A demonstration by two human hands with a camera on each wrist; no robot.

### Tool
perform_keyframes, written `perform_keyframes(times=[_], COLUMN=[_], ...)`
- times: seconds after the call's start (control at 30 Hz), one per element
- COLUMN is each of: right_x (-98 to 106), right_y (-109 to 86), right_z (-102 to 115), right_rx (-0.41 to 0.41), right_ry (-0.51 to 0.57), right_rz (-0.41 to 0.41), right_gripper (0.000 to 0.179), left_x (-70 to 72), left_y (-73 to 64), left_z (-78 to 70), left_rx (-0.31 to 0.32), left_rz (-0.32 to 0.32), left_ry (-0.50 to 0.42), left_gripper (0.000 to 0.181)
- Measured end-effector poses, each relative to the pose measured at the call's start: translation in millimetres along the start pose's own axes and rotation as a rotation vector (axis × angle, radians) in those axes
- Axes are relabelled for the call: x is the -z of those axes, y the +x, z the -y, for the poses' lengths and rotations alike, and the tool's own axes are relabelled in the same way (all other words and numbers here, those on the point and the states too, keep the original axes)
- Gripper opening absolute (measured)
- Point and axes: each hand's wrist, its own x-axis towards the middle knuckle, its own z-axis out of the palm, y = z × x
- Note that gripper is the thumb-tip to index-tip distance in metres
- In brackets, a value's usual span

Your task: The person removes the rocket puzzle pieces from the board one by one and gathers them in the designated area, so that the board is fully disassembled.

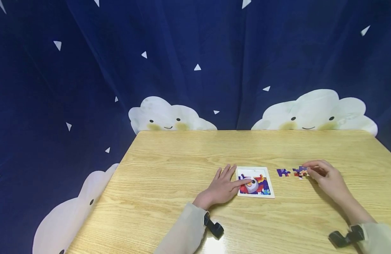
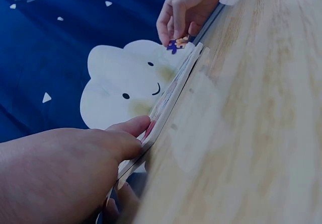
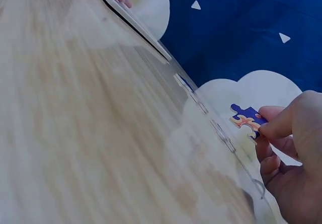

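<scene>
A white-framed puzzle tray [image 1: 270, 192] lies on the table, its lower part filled with a penguin picture on purple and its upper part bare white. My left hand [image 1: 221, 188] rests at the tray's left edge, fingers spread, the thumb reaching over the picture. To the right of the tray, my right hand [image 1: 330, 180] pinches a purple and orange puzzle piece [image 3: 246, 118] between thumb and fingertips, raised off the table. Beneath and left of it lies another puzzle piece [image 3: 222, 136], partly covered in the head view. A purple puzzle piece [image 1: 282, 172] lies nearer the tray.
The wooden table [image 1: 170, 158] extends around the tray on all sides. Behind it hangs a dark blue curtain [image 1: 170, 77] with white triangles and smiling clouds. Black camera straps [image 1: 214, 227] sit on both wrists.
</scene>
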Motion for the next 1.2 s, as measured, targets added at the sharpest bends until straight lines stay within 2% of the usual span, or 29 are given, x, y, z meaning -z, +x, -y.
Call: perform_keyframes(times=[0.43,0.6,0.87,1.2], right_x=[12.8,16.9,22.8,21.5], right_y=[-4.7,-6.1,-7.1,-4.6], right_z=[-17.0,-22.4,-26.6,-29.5], right_rx=[-0.019,-0.022,-0.035,-0.062], right_ry=[-0.039,-0.029,-0.045,-0.081], right_rz=[-0.048,-0.05,-0.055,-0.048], right_gripper=[0.019,0.019,0.019,0.02], left_x=[-1.3,-2.4,-3.0,0.0], left_y=[-1.3,-1.1,-0.1,-0.1], left_z=[-0.1,-0.4,0.7,0.7], left_rx=[-0.002,0.003,-0.009,0.003], left_rz=[-0.004,0.001,0.001,0.015], left_ry=[-0.002,-0.013,0.021,-0.004], left_gripper=[0.045,0.044,0.046,0.046])
